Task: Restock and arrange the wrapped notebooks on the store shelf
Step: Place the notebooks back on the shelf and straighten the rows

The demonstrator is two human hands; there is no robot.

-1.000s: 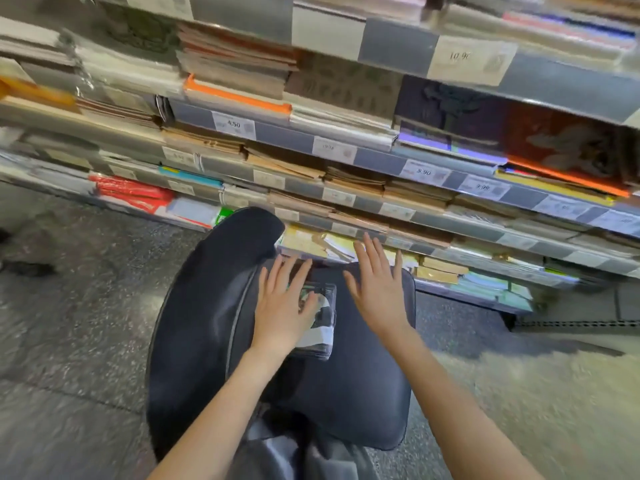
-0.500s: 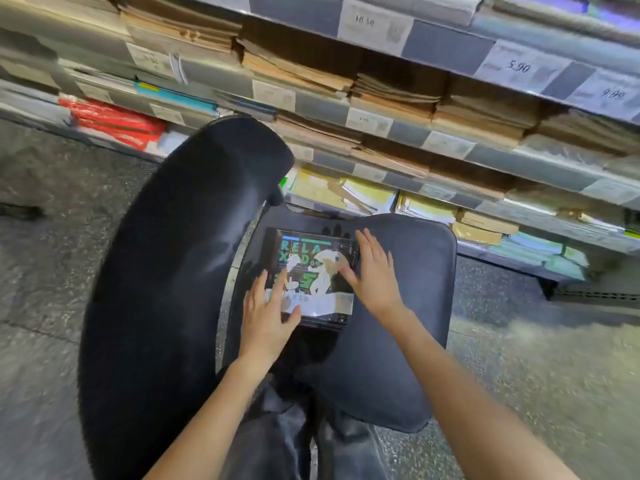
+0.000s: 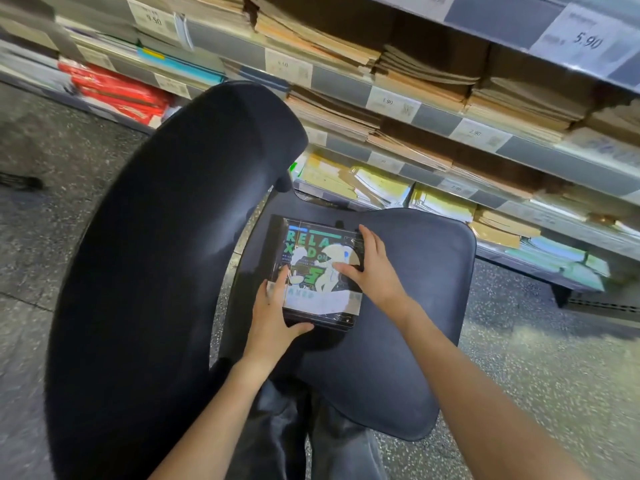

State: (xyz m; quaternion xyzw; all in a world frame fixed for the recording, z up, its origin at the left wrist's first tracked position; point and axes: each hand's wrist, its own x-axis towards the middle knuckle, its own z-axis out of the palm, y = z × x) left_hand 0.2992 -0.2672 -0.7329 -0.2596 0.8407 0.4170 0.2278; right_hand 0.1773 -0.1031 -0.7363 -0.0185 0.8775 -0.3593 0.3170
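On the dark chair seat, front-left part: one wrapped notebook, lying flat, dark cover with green "RELAX" lettering and a pale cartoon figure, glossy film catching glare.

Hands, two, both on the notebook:
- left hand grasps the near-left corner, thumb curled under the near edge, fingers laid up along the left side.
- right hand clamps the right edge, fingers bent over the far-right corner, thumb pressed across the cover.

Surroundings:
- chair backrest, big black curve, sits left of the seat and blocks the view of the lower shelf ends on that side.
- person's dark trousers below the seat edge.
- shelving directly beyond the chair, at least four tiers visible, grey price rails. Readable tags: 9.50, 5.90, 2.90; the rest are blurred.
- stock: brown kraft notebook stacks on the middle tiers, red wrapped packs far left, yellow/pale stacks on the lowest tier just behind the seat, teal ones to the right.
- speckled grey floor.

Stack counts on the shelves: can't tell, too blurred.
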